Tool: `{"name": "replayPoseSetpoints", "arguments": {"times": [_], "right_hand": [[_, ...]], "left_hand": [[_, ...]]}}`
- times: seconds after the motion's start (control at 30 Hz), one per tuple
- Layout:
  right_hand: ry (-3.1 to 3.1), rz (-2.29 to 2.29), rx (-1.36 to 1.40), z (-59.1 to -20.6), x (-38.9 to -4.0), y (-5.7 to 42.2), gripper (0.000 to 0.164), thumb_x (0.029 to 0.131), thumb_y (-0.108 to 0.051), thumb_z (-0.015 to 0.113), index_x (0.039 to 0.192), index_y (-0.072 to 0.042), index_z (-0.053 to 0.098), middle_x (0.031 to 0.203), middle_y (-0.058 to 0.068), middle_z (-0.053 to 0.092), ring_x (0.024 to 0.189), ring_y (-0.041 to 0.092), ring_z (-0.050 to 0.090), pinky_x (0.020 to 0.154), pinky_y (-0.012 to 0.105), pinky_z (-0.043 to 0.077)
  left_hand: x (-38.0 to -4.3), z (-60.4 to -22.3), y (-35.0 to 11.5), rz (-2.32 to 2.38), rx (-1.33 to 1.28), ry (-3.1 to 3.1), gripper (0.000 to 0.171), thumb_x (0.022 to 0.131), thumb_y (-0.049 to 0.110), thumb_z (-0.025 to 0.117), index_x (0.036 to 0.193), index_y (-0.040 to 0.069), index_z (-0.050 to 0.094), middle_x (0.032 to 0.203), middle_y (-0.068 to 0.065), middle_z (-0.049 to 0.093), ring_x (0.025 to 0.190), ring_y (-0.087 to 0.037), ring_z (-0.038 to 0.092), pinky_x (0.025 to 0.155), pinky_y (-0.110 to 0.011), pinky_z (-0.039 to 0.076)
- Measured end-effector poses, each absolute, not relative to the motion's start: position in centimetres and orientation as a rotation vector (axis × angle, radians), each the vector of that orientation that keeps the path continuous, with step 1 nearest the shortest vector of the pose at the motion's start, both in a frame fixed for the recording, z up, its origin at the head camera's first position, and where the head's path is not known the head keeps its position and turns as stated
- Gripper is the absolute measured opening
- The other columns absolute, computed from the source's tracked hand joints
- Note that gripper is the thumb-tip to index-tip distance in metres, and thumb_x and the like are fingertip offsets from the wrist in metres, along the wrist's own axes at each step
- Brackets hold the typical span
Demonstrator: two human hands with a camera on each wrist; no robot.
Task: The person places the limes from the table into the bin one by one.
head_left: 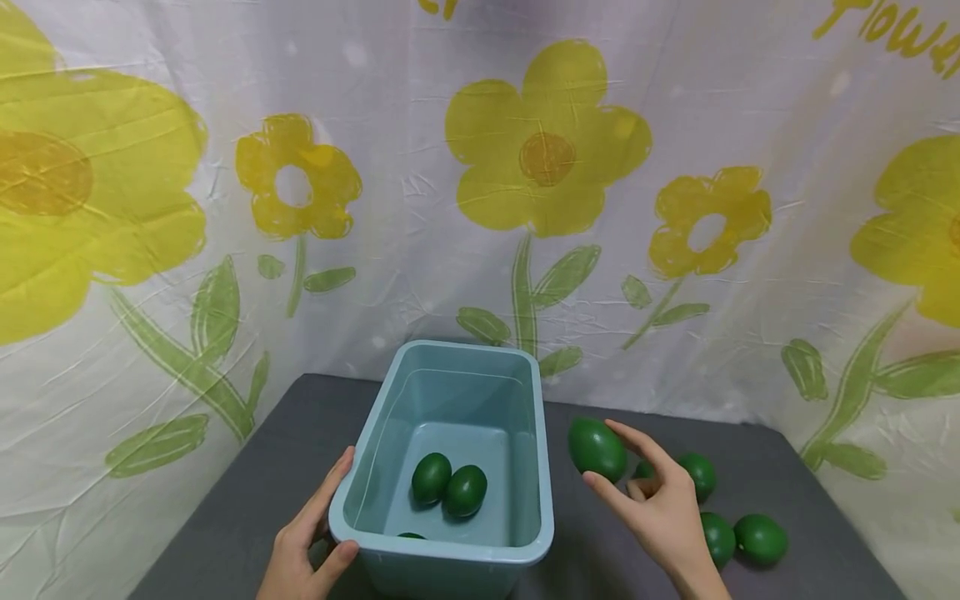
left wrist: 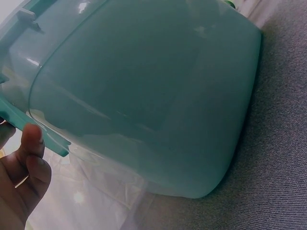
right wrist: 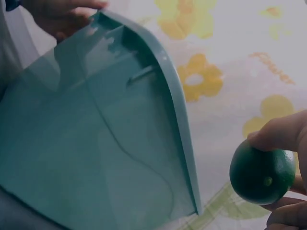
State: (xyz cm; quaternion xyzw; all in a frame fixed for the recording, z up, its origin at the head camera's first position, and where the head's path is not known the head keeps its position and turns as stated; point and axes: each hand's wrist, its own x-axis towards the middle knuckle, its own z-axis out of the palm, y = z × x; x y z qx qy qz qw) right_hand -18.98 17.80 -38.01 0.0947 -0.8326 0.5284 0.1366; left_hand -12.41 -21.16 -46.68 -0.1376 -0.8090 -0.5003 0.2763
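A deep, light blue-green plastic bin [head_left: 444, 552] stands on the dark table. My left hand [head_left: 307, 533] grips its rim at the near left corner, fingers along the side and thumb at the front; the left wrist view shows this hand [left wrist: 24, 167] at the rim too. Right of the bin, my right hand [head_left: 660, 508] pinches a glossy, dark green, egg-shaped fruit [head_left: 597, 450] between thumb and fingers, held above the table. The same fruit [right wrist: 261, 172] shows a small stem spot in the right wrist view. Two like fruits [head_left: 431, 478] lie on the bin's floor, a third partly hidden by the near wall.
Several more green fruits [head_left: 761, 539] lie on the grey table cloth [head_left: 262, 492] at the right, some partly covered by my right hand. Behind the table hangs a white curtain [head_left: 405, 250] printed with yellow flowers.
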Motion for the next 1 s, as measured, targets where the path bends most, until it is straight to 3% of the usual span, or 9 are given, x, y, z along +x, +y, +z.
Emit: {"name": "replayPoseSetpoints", "arguments": {"times": [0.23, 0.7, 1.0], "right_hand": [[-2.354, 1.668, 0.318, -37.8, -19.1, 17.0, 0.06, 0.088, -0.016, 0.088, 0.143, -0.022, 0.065, 0.137, 0.01, 0.065, 0.04, 0.006, 0.023, 0.038, 0.03, 0.032], [-2.288, 1.791, 0.378, -37.3, -19.4, 15.5, 0.06, 0.089, -0.01, 0.086, 0.144, -0.02, 0.064, 0.14, 0.01, 0.064, 0.042, 0.009, 0.021, 0.038, 0.028, 0.029], [-2.297, 1.839, 0.399, -37.5, -19.9, 14.5, 0.06, 0.089, -0.01, 0.086, 0.143, -0.018, 0.064, 0.14, 0.011, 0.065, 0.042, 0.005, 0.023, 0.039, 0.026, 0.03]], "left_hand": [[-12.5, -46.6, -21.3, -1.336, -0.395, -2.168, 0.084, 0.092, 0.001, 0.074, 0.166, 0.015, 0.038, 0.171, 0.0, 0.038, 0.146, 0.006, 0.04, 0.096, -0.009, 0.048], [-12.3, -46.5, -21.1, -1.348, -0.354, -2.177, 0.082, 0.093, 0.003, 0.074, 0.166, 0.018, 0.039, 0.17, 0.002, 0.04, 0.142, 0.008, 0.044, 0.09, -0.011, 0.051], [-12.3, -46.5, -21.3, -1.34, -0.375, -2.194, 0.084, 0.093, 0.002, 0.074, 0.167, 0.018, 0.037, 0.171, -0.001, 0.039, 0.145, 0.007, 0.041, 0.096, -0.011, 0.048]]}}
